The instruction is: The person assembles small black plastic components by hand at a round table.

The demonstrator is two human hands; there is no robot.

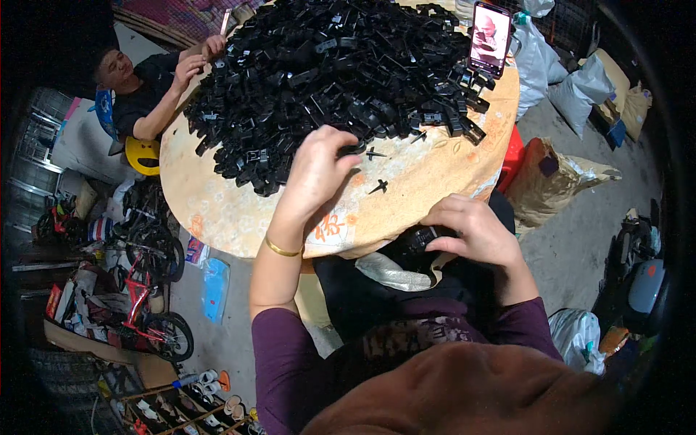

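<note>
Heap of black parts (326,65) lies just beyond left hand (319,163) (it is curled); right hand (467,228) bends at front edge of worktop (435,174); whether either grasps, I cannot tell.

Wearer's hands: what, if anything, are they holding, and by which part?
Cannot be told: the left hand curls at the black pile, the right hand beside a dark object, their contacts unclear.

Black parts (326,80) look glossy plastic, the table cover (413,185) matt cloth, the bangle (280,250) shiny metal.
</note>
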